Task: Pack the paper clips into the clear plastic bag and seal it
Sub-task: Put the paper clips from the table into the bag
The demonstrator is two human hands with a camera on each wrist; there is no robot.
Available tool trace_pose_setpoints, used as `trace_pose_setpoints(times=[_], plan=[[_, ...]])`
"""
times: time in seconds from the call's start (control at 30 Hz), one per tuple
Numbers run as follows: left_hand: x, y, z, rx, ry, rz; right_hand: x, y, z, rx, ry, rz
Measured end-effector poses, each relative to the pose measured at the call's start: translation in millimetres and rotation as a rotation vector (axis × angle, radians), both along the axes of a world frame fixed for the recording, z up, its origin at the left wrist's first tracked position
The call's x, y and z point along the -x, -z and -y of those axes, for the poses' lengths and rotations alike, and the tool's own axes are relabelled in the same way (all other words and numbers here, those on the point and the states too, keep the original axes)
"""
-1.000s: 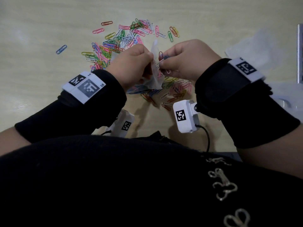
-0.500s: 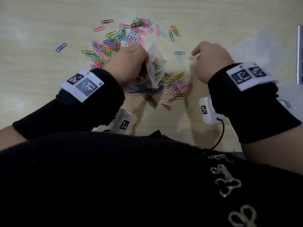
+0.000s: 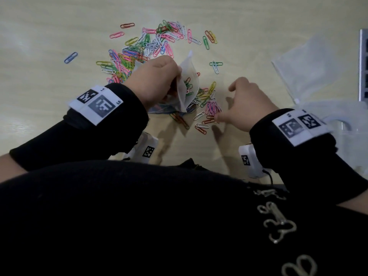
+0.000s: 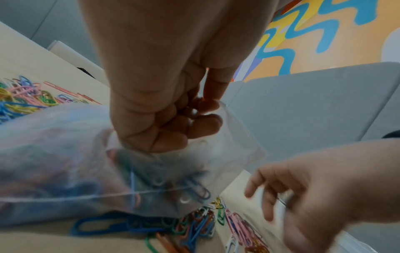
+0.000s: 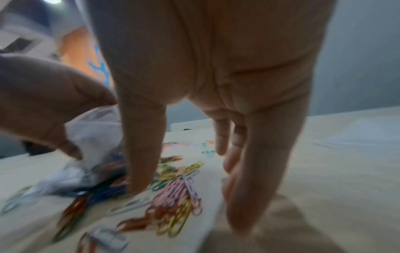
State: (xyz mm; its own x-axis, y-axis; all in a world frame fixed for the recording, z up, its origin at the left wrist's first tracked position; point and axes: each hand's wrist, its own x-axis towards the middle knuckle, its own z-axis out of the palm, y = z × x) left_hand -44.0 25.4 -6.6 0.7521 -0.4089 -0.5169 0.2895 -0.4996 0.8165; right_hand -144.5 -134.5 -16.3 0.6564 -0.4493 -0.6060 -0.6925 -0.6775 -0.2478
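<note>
The left hand [image 3: 157, 80] pinches the clear plastic bag [image 3: 188, 84] at its mouth. Just right of the bag, a pink paper clip cluster [image 3: 213, 108] lies on the counter [image 3: 49, 36], under the right hand's [image 3: 249, 104] spread, empty fingers [image 5: 140, 162], the nearer hand.

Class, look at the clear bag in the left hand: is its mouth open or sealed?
Open. The left hand grips one wall of the bag near its top; the mouth gapes, unsealed, with paper clips already inside.
</note>
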Motion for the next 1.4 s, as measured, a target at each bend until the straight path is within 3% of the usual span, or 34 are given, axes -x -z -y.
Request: trace_pose_setpoints(times=[0.1, 0.37, 0.57, 0.73, 0.97, 1.13, 1.27, 1.4], plan=[[1, 0, 0, -0.001, -0.004, -0.013, 9, 2, -17, -0.015, -0.007, -0.184], [2, 4, 1, 0.047, -0.002, -0.055, -28, 20, -20, -0.019, 0.098, 0.153], [1, 3, 0, 0.044, -0.012, -0.056, -41, 27, -13, 0.038, -0.249, 0.202], [0, 8, -1, 0.059, -0.031, -0.052, -35, 34, -16, 0.111, -0.34, 0.263], [1, 9, 0, 0.079, 0.003, -0.022, -38, 20, 1, 0.037, -0.114, 0.346], [-1, 12, -1, 0.081, 0.001, -0.022, -40, -9, 5, -0.421, 0.288, 0.504], [1, 12, 0, 0.106, 0.01, -0.045, -44, -24, -9, -0.66, 0.322, 0.41], [1, 11, 1, 0.149, -0.016, -0.088, -51, -17, -21, -0.511, 0.223, 0.277]])
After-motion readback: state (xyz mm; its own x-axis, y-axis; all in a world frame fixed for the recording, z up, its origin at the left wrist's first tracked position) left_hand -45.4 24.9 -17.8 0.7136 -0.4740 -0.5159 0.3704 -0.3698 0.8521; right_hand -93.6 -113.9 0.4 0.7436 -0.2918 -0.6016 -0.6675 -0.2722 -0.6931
